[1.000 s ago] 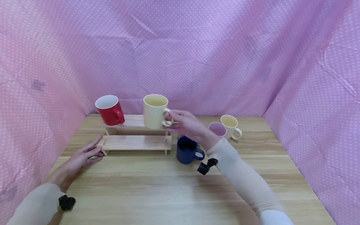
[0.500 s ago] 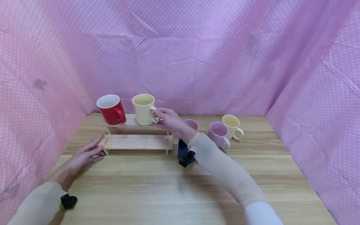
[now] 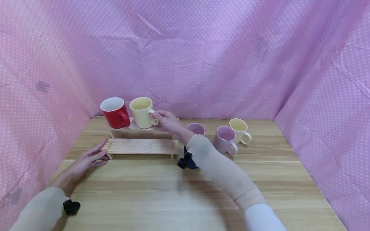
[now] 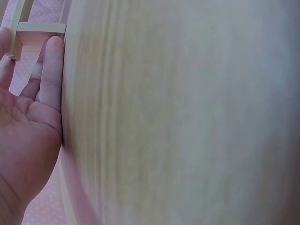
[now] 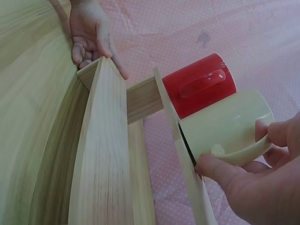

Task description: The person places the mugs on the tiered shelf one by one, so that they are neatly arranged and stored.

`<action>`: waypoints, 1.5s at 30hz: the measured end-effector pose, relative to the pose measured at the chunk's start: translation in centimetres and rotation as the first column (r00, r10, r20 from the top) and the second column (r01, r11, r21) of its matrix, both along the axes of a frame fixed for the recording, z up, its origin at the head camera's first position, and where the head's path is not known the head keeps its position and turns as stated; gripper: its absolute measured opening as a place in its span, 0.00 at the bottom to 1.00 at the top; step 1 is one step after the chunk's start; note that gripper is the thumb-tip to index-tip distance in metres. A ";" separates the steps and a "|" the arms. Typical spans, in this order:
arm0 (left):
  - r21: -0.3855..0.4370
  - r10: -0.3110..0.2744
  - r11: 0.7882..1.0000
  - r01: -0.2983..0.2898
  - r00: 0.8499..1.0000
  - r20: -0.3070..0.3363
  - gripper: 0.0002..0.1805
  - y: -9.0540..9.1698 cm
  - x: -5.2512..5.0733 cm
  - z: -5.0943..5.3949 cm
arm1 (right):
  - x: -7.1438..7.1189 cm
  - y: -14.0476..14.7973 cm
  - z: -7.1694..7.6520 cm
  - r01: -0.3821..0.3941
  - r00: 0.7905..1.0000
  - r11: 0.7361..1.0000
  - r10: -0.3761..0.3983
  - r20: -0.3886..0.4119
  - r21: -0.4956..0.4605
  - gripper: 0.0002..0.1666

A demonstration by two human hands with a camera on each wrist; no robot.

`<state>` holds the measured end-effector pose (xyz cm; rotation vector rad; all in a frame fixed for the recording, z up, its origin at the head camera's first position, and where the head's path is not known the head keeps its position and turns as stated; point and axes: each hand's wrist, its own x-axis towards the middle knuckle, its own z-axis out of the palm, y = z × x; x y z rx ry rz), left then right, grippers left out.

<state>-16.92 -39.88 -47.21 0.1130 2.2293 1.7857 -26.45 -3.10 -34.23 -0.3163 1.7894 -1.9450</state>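
Note:
In the head view, my right hand [image 3: 170,123] pinches the handle of a pale yellow mug [image 3: 141,117] at the wooden rack's upper shelf. The right wrist view shows a thin dark gap along part of the base of this yellow mug [image 5: 225,124]. Close on its left, a red mug [image 3: 114,119] with a white inside stands on the same shelf. My left hand [image 3: 85,163] touches the left end of the lower shelf [image 3: 141,146], its fingers mostly straight. The left wrist view shows the left hand [image 4: 33,117] beside the rack's end.
Right of the rack stand a pink mug [image 3: 196,129], a dark blue mug [image 3: 192,164] partly hidden by my right forearm, another pink mug [image 3: 222,142] and a second yellow mug [image 3: 239,128]. Pink dotted cloth [image 3: 185,64] hangs behind the wooden table [image 3: 138,192].
My right hand has carried the yellow mug left, close beside the red one, and slightly lower. The right forearm now covers more of the blue mug. My left hand stays at the rack's end.

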 end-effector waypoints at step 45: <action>-0.022 0.000 1.000 0.001 1.000 0.029 0.37 -0.1 -0.4 0.1 | 2.8 2.2 -1.2 0.118 0.993 0.993 -0.117 0.027 -0.012 0.24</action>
